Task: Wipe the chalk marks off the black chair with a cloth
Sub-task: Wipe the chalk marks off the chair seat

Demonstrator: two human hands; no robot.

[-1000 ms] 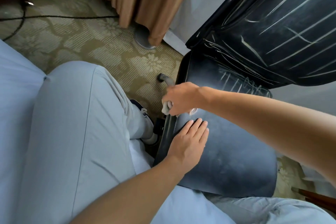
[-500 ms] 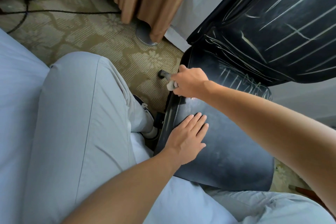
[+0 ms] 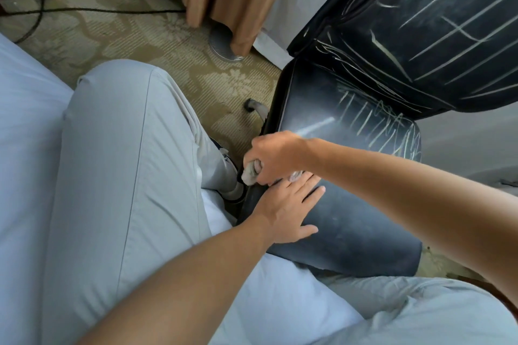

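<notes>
The cloth, bunched in the right hand's curled fingers, has swept back to the chair seat's left edge from farther up it. Just beside it the left hand stays flat, fingers straight, steadying the seat. Chalk marks remain on the seat's far part, so wiping is far from done.

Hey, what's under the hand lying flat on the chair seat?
The left hand rests palm down on the black chair seat near its left edge. Around it the seat looks smudged, without sharp chalk lines. Whether marks remain beneath the palm cannot be seen, since the hand covers that patch.
</notes>
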